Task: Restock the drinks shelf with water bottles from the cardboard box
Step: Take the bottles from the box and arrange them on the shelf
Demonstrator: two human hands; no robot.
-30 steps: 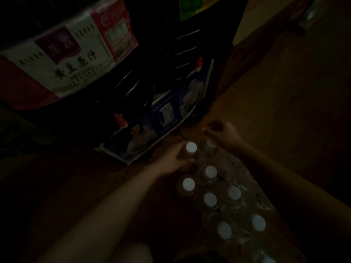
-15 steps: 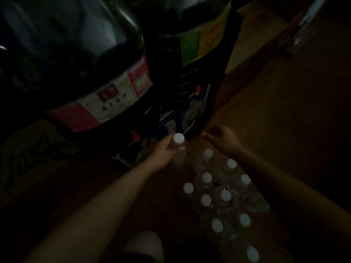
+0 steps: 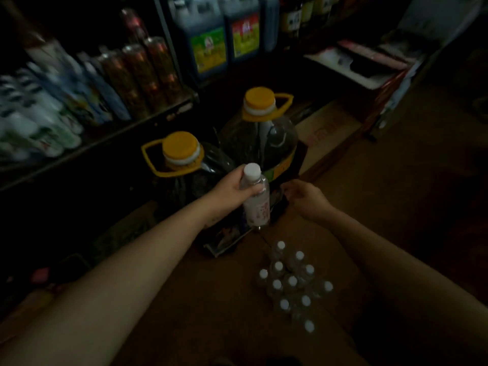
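The shop is dark, with a drinks shelf (image 3: 105,133) on the left. The left hand (image 3: 232,187) wraps a water bottle (image 3: 256,199) up high; the right hand (image 3: 306,198) is loose and holds nothing. Keep the bottle straight and set it beside the others.

Very dim throughout; corners sink into black. Bottles on the far-left shelf (image 3: 87,143) smear with blur. White bottle caps (image 3: 291,280) and yellow jug lids (image 3: 180,147) catch the most light. Edges bow outward.
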